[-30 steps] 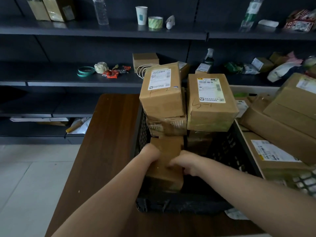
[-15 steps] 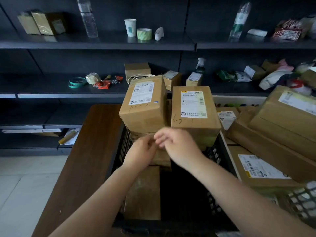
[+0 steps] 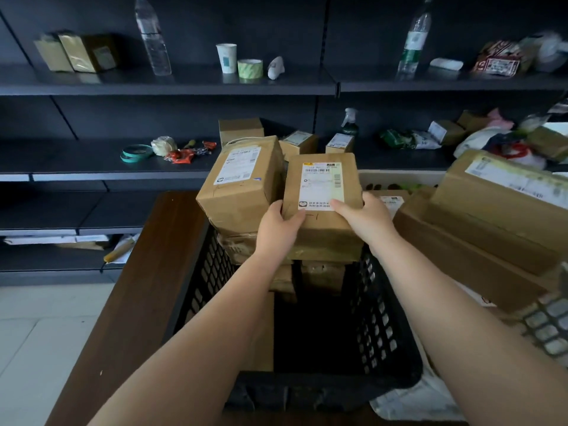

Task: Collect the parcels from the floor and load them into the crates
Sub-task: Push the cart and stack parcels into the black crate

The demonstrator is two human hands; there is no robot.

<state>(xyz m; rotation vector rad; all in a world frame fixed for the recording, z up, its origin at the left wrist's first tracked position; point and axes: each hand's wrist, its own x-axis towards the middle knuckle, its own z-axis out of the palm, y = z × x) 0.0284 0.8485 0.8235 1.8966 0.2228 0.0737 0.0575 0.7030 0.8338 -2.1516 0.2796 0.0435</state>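
On the table (image 3: 147,272), both hands' grip clamps one parcel (image 3: 322,229) (labelled) above the crate (image 3: 384,318).

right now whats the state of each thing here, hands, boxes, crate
left hand: grips the left edge of the labelled brown cardboard parcel
right hand: grips that parcel's right edge
labelled brown cardboard parcel: on top of the stack, label up
tilted brown cardboard parcel: beside it, leaning, label up
black plastic lattice crate: on the brown wooden table, boxes stacked at its far end, near right part dark
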